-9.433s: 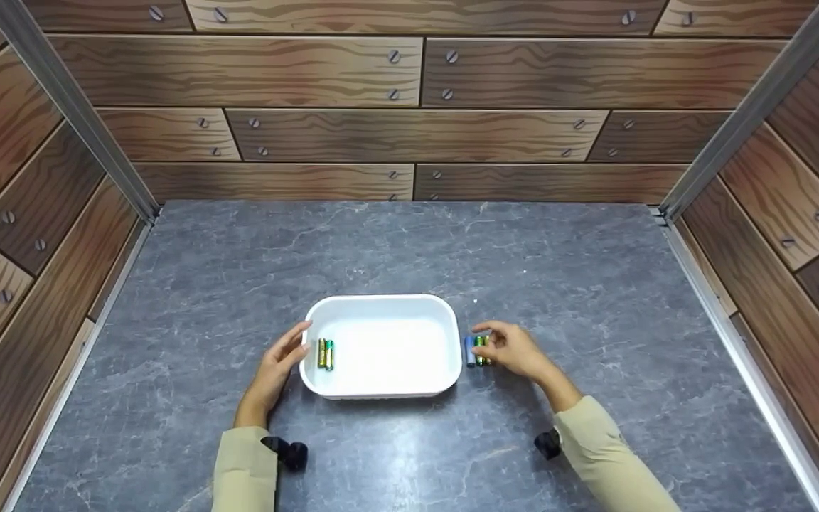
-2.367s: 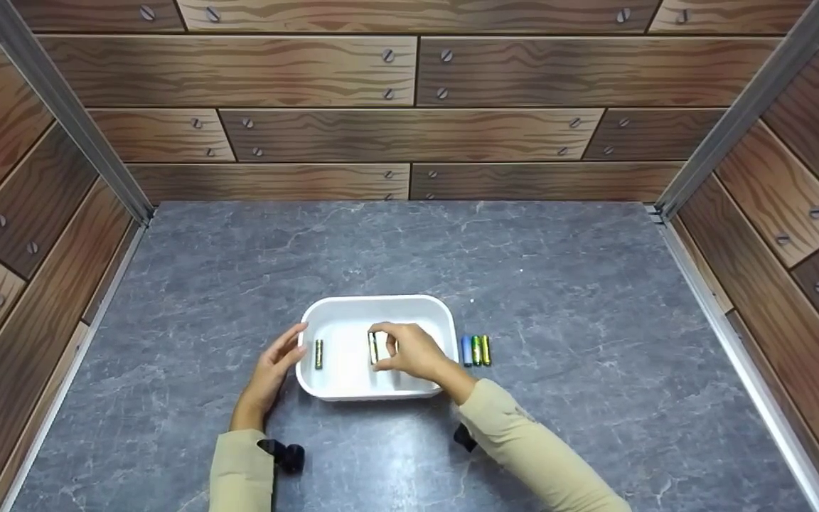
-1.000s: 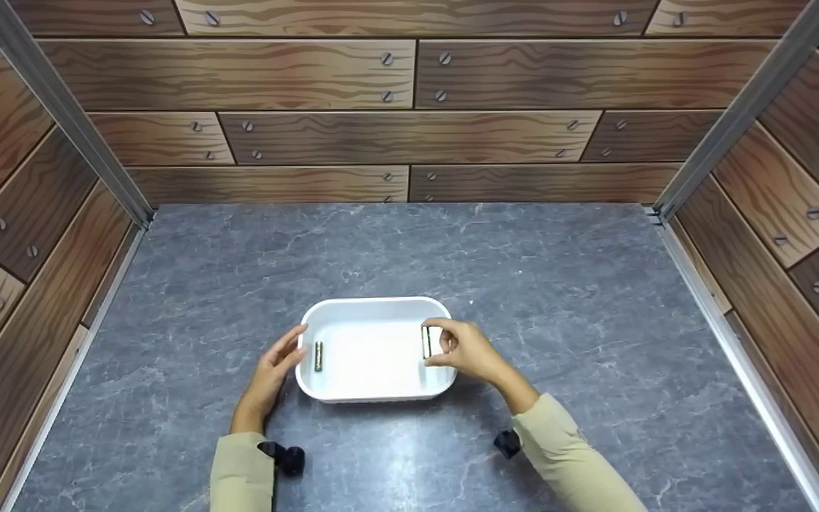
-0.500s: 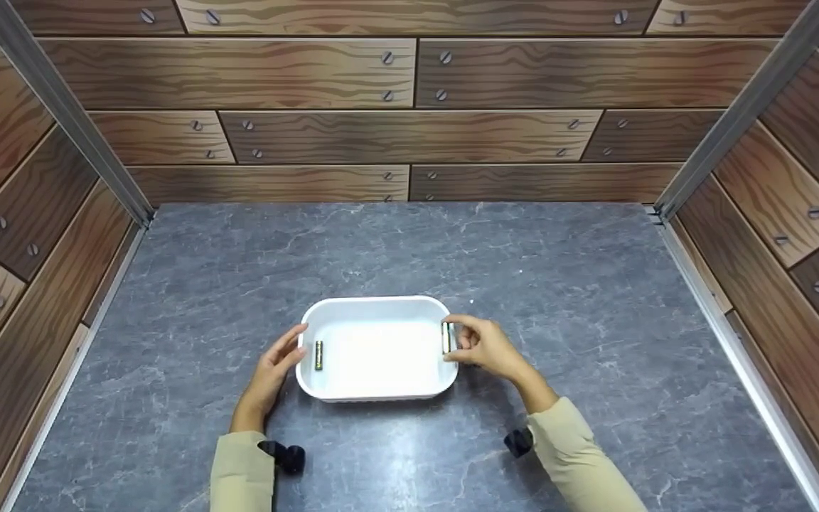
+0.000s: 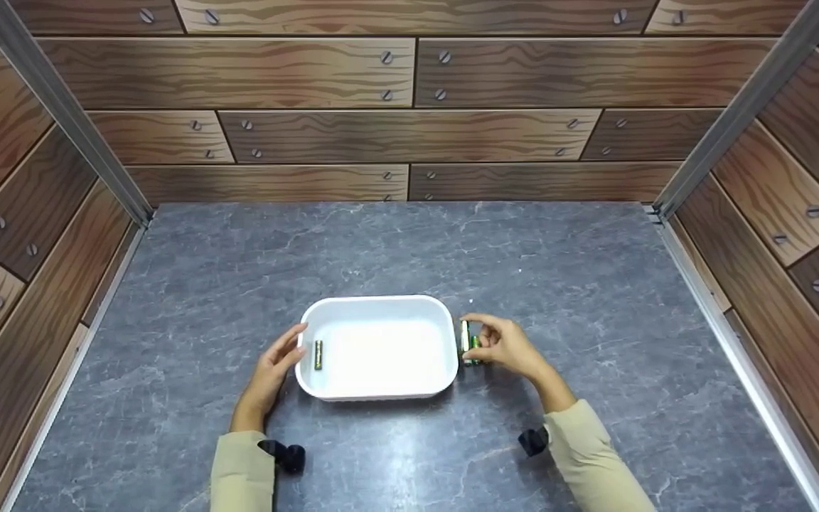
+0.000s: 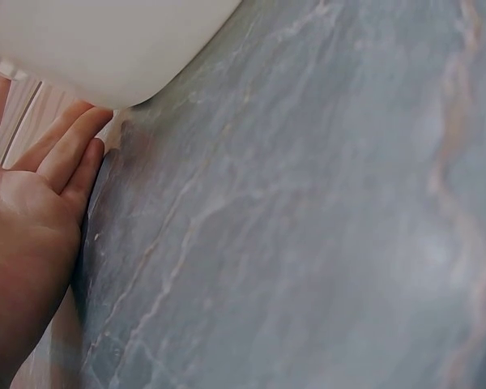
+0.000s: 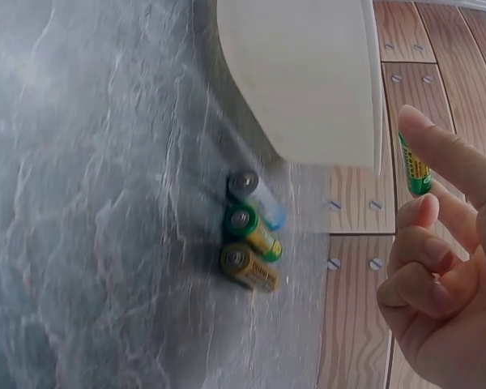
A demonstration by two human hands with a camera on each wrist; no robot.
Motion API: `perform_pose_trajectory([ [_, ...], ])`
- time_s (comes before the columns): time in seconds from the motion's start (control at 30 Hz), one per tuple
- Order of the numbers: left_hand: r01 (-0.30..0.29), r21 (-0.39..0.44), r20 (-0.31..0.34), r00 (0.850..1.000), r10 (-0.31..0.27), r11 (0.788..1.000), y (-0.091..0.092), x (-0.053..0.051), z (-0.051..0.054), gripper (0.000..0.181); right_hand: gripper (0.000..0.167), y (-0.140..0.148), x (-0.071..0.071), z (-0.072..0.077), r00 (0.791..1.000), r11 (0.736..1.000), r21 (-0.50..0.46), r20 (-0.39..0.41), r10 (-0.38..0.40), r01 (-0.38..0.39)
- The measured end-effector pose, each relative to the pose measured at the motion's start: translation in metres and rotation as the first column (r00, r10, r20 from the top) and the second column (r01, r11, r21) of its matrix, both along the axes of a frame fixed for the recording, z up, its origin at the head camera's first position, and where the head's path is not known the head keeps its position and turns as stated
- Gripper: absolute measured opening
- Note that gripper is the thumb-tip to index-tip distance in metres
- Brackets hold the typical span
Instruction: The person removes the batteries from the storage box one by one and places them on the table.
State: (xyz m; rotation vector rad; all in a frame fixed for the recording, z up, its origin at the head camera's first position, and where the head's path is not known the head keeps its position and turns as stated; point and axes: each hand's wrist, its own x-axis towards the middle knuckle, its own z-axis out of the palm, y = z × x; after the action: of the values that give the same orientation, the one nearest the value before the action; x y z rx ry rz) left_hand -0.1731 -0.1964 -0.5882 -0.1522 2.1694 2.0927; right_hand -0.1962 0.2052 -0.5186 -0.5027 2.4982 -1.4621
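Note:
A white tub (image 5: 388, 395) stands on the table, with one gold-and-dark battery (image 5: 318, 355) lying inside near its left wall. My left hand (image 5: 267, 377) rests its outstretched fingers on the tub's left side. Just beyond the right rim, my right hand (image 5: 515, 350) pinches a green-and-yellow battery (image 7: 418, 172) between thumb and fingertips, raised off the table. Below it, the right wrist view has a blue battery (image 7: 263, 201), a green battery (image 7: 255, 232) and a gold battery (image 7: 249, 267) lying side by side; the head view shows them partly hidden by the hand.
The grey marbled table (image 5: 409, 249) runs back to a wood-patterned wall (image 5: 409, 135). Similar side panels (image 5: 40, 284) rise at left and right behind metal rails.
Two batteries lay in the tub at first. My right hand took one and carried it rightward over the rim to above the row outside. My left hand stayed at the tub.

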Motion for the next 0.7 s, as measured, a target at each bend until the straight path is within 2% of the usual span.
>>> perform_pose_trajectory([
  [0.2,0.005,-0.008,-0.009,1.000,-0.006,1.000,0.000,0.000,0.001,0.050,0.061,0.009,-0.001,-0.006,1.000,1.000,0.012,-0.005,-0.006,0.006],
  [0.43,0.010,0.003,-0.006,1.000,-0.010,1.000,0.000,0.001,0.002,0.050,0.059,0.018,0.002,-0.007,0.999,0.999,0.029,0.034,-0.030,0.029],
  [0.7,0.013,-0.009,0.006,1.000,-0.013,1.000,0.001,0.001,0.003,0.050,0.060,0.033,0.000,-0.025,0.998,0.997,0.057,0.025,-0.049,0.047],
])
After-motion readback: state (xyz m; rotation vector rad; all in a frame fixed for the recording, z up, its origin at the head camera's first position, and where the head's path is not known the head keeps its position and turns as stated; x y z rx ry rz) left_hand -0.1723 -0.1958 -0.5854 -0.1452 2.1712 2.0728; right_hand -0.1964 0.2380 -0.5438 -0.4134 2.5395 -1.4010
